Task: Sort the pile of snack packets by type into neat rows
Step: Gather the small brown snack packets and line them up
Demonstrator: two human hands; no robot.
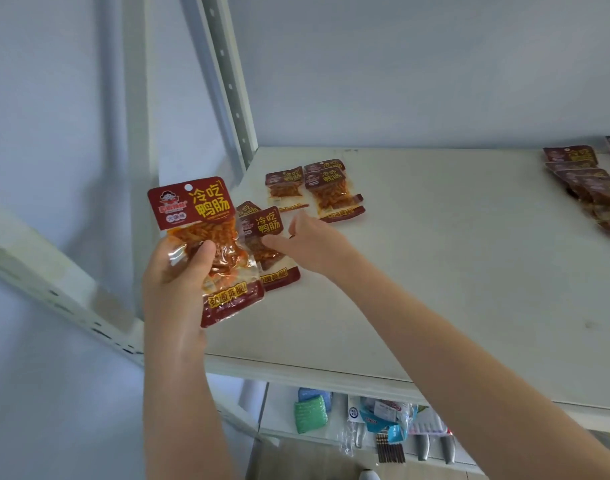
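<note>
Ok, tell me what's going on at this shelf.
A person is sorting snack packets on a white shelf. The left hand holds one red packet up, while the right hand reaches to a matching packet lying near the shelf's left edge, a finger on it. A small group of the same kind lies behind, and a row of darker packets sits at the far right.

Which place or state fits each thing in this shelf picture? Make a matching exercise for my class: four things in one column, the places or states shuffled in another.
Things
A. left hand
B. right hand
C. dark packet row
D. green pad

Places or states
1. below the shelf board
2. at that board's far right edge
3. grips a raised packet
4. touches a flat-lying packet

Pairs: A-3, B-4, C-2, D-1
</note>
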